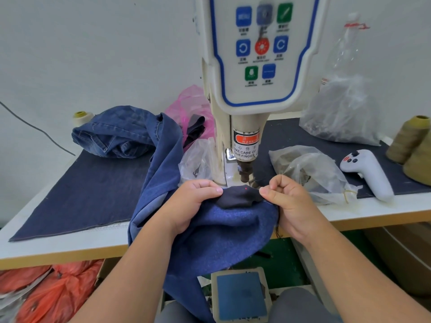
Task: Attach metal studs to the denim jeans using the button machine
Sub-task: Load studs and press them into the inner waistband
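1. Head view looks down at both hands holding denim jeans [217,231] in front of the button machine [247,94].
2. Left hand [193,201] grips the fabric, thumb on top and fingers curled under the fold.
3. Right hand [286,201] pinches the fabric edge between thumb and curled fingers.
4. Between the two thumbs a dark patch [240,197] of the jeans is stretched, with a red light dot [246,188] on it, just below the machine's punch head [244,173].
5. The rest of the jeans drapes off the tabletop [70,243] edge and trails back to a heap at the left rear.
6. Clear plastic bags [310,169] lie right of the machine, near a white handheld controller [370,173].
7. Thread cones [412,145] stand at the far right; a blue pedal [241,294] sits below.
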Demonstrator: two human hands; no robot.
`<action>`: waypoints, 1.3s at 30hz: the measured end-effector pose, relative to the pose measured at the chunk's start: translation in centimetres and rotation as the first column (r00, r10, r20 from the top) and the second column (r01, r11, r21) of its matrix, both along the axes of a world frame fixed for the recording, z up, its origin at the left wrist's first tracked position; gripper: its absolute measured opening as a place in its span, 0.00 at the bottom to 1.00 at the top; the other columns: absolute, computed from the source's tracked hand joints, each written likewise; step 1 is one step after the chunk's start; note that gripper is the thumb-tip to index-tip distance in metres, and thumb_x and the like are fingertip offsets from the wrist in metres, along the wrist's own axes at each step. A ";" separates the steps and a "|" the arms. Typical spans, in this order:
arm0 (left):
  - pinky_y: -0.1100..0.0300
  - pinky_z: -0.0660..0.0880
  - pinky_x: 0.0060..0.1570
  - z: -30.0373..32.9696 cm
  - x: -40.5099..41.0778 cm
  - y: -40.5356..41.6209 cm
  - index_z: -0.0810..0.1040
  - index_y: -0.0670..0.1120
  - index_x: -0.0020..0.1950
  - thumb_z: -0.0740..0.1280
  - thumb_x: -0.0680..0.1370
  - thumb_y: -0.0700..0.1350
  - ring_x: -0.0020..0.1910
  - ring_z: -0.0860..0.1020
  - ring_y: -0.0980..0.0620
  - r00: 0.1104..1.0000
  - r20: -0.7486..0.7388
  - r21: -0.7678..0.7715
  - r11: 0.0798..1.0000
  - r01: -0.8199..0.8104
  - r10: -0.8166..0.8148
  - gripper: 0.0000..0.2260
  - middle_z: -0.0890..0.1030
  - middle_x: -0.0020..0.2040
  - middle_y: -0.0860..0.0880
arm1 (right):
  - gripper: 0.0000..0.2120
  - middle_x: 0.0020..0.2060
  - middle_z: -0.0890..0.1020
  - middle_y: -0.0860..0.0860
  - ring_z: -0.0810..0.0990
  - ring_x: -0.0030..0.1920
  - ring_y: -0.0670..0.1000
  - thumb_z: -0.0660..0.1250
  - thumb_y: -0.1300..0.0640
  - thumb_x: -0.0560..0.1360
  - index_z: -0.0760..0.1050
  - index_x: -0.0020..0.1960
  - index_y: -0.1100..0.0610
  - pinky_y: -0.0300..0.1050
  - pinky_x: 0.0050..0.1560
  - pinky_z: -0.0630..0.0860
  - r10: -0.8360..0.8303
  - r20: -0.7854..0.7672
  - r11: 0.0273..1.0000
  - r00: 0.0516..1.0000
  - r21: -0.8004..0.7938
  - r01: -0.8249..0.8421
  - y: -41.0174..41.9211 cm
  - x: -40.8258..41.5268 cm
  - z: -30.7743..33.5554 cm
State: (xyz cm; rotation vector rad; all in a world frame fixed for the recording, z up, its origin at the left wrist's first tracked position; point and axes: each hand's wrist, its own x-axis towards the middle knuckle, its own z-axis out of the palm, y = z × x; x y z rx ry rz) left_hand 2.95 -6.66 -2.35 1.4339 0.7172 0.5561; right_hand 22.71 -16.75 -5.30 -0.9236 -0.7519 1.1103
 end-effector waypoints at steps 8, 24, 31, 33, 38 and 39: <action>0.59 0.76 0.45 0.0 0.2 0.1 0.84 0.48 0.35 0.70 0.70 0.45 0.39 0.80 0.52 1.000 0.000 -0.017 1.000 -0.017 0.017 0.05 0.83 0.38 0.46 | 0.10 0.30 0.78 0.53 0.76 0.31 0.49 0.70 0.63 0.66 0.72 0.32 0.52 0.39 0.32 0.75 -0.009 -0.017 1.000 1.000 0.007 0.010 0.2 0.1 0.0; 0.63 0.76 0.40 0.1 0.1 -0.1 0.83 0.48 0.35 0.69 0.72 0.45 0.38 0.81 0.54 1.000 -0.001 -0.005 1.000 0.008 -0.008 0.06 0.83 0.37 0.47 | 0.11 0.30 0.79 0.53 0.77 0.32 0.50 0.69 0.65 0.66 0.67 0.37 0.57 0.41 0.34 0.76 -0.024 -0.044 1.000 0.999 -0.011 0.024 0.1 0.0 0.1; 0.64 0.78 0.42 0.2 0.0 -0.2 0.84 0.47 0.38 0.67 0.78 0.39 0.40 0.82 0.53 1.000 -0.009 0.013 1.000 -0.007 0.007 0.11 0.85 0.40 0.46 | 0.11 0.30 0.79 0.53 0.78 0.32 0.50 0.68 0.65 0.66 0.66 0.37 0.58 0.41 0.34 0.76 -0.017 -0.035 1.000 0.999 -0.016 0.017 0.1 0.0 0.3; 0.64 0.77 0.42 0.1 0.0 -0.2 0.84 0.46 0.38 0.66 0.78 0.39 0.41 0.82 0.53 1.000 -0.008 0.012 1.000 -0.014 0.014 0.11 0.85 0.41 0.45 | 0.11 0.31 0.79 0.54 0.78 0.33 0.51 0.69 0.66 0.66 0.66 0.37 0.58 0.41 0.35 0.77 -0.018 -0.040 1.000 0.999 -0.016 0.017 0.1 0.1 0.2; 0.62 0.77 0.44 0.0 0.1 -0.2 0.84 0.46 0.39 0.66 0.78 0.39 0.41 0.82 0.53 1.000 -0.010 0.012 1.000 -0.010 0.010 0.10 0.85 0.41 0.46 | 0.10 0.31 0.79 0.54 0.77 0.33 0.51 0.69 0.65 0.67 0.67 0.37 0.57 0.42 0.35 0.76 -0.008 -0.023 1.000 1.000 -0.024 0.007 0.1 0.3 0.1; 0.62 0.77 0.44 0.0 0.1 -0.1 0.84 0.46 0.39 0.67 0.78 0.39 0.41 0.82 0.52 1.000 -0.011 0.013 1.000 -0.010 0.010 0.10 0.85 0.41 0.45 | 0.10 0.31 0.78 0.54 0.77 0.33 0.51 0.69 0.65 0.67 0.67 0.37 0.57 0.41 0.35 0.76 -0.006 -0.021 1.000 1.000 -0.023 0.006 0.1 0.3 0.1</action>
